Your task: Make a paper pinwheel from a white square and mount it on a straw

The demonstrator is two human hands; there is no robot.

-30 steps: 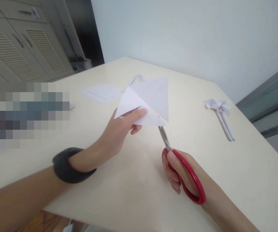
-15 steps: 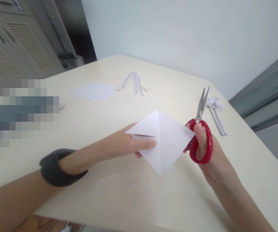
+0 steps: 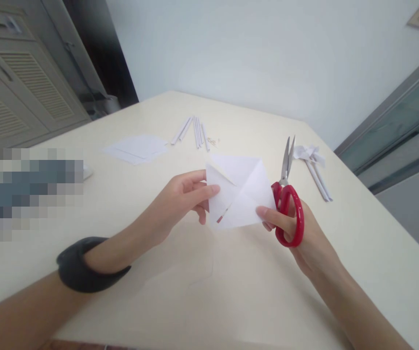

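Note:
A white square of paper (image 3: 248,194) with crease lines and slits running in from its corners is held up above the table between both hands. My left hand (image 3: 187,197) pinches its left edge, thumb on top. My right hand (image 3: 289,218) pinches the lower right corner between thumb and fingers. Red-handled scissors (image 3: 295,209) hang on that same hand, the thumb through one loop. Their metal blades point up and stand slightly apart, clear of the paper. A black band (image 3: 85,267) sits round my left wrist.
Flat white sheets (image 3: 134,149) lie at the table's far left. Rolled paper sticks (image 3: 198,132) and small beige bits (image 3: 214,142) lie at the back. On the right, a paper pinwheel-like piece (image 3: 309,154) rests by two paper sticks (image 3: 319,180). A wall stands behind the table (image 3: 151,306).
The paper has turned from a diamond to a squarer position and its slits now show. My right hand has moved left and now pinches a corner, scissors still on it.

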